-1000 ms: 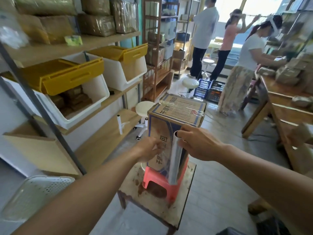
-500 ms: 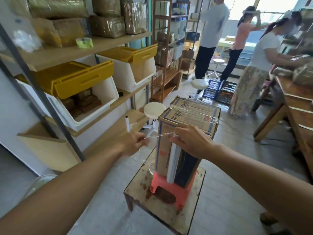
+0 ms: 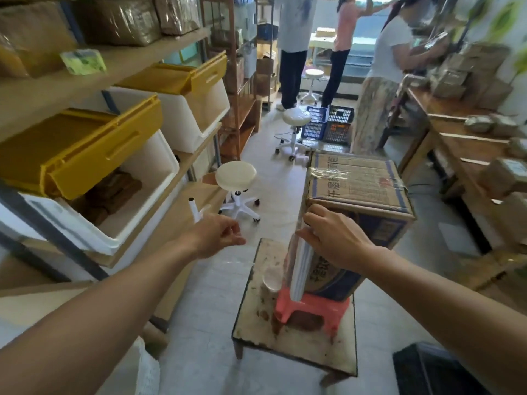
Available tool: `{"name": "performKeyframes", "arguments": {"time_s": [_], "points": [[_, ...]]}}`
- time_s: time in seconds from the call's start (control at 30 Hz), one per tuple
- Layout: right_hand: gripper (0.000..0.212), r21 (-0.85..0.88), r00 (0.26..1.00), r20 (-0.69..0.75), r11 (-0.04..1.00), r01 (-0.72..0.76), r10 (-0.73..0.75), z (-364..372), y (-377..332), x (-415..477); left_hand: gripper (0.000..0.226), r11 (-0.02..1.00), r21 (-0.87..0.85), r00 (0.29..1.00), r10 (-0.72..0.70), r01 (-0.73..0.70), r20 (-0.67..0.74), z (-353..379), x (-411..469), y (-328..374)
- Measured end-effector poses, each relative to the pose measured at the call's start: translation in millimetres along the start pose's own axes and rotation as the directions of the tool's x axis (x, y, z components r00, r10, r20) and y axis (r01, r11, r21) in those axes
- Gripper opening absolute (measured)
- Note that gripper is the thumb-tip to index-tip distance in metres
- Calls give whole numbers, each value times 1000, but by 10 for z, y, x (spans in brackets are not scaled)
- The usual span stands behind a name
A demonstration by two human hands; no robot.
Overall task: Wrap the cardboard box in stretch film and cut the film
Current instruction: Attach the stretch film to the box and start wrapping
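Observation:
The cardboard box (image 3: 356,186) stands upright on a red plastic stool (image 3: 313,309), which sits on a low wooden table (image 3: 299,346). Bands of clear film cross the box's top. A roll of stretch film (image 3: 299,269) stands upright against the box's left face. My right hand (image 3: 333,240) grips the roll's top end, beside the box's upper left edge. My left hand (image 3: 219,236) is out to the left of the box, its fingers pinched together on a thin, barely visible stretch of film. The box's far and right sides are hidden.
Wooden shelving with yellow-lidded white bins (image 3: 137,172) runs along the left. A white round stool (image 3: 236,175) stands behind my left hand. Further back are another stool (image 3: 296,116), blue crates (image 3: 328,124) and three people. A wooden bench (image 3: 462,143) lines the right; a black crate (image 3: 427,369) sits bottom right.
My left hand has left the box's front face and moved out to the left, drawing film with it. My right hand has stayed on the roll's top.

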State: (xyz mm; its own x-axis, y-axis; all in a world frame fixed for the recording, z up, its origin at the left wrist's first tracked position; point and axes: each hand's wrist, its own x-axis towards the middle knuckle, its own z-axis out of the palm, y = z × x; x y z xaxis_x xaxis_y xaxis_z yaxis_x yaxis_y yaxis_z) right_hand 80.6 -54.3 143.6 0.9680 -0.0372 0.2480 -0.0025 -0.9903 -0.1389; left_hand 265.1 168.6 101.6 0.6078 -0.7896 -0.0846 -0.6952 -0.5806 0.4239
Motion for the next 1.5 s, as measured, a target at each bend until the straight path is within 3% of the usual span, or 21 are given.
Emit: {"name": "performKeyframes", "arguments": {"time_s": [0.3,0.5,0.73,0.93,1.13,1.23,1.3,1.37,1.5], "points": [[26,-13,978,81,981,-192,192,725,-155,-233,19,999,-43,999,28,-27,35,468,676,-335],[29,19,941,100,945,-326,322,1590,-154,-285,15,996,-83,983,-3,19,185,1436,1104,-705],[38,73,915,92,914,-399,392,2493,47,-427,17,926,-322,933,-76,197,353,2792,1408,-1093],[33,169,880,137,865,-473,454,2985,172,-605,19,966,-227,956,-59,127,286,3518,1727,-1233],[34,222,857,136,828,-515,497,3238,136,-537,17,938,-224,954,-221,265,202,4012,1835,-1314],[33,243,861,92,827,-506,500,3283,136,-457,26,955,-225,950,-122,191,288,4244,1933,-1284],[34,235,869,79,838,-493,489,3305,130,-433,38,988,-121,919,-39,94,391,4399,2012,-1215],[34,215,877,75,851,-479,475,3315,120,-431,43,1000,9,885,-17,14,465,4519,2086,-1178],[32,191,874,86,853,-485,477,3305,140,-439,44,995,86,824,0,-60,566,4596,2140,-1196]]}}
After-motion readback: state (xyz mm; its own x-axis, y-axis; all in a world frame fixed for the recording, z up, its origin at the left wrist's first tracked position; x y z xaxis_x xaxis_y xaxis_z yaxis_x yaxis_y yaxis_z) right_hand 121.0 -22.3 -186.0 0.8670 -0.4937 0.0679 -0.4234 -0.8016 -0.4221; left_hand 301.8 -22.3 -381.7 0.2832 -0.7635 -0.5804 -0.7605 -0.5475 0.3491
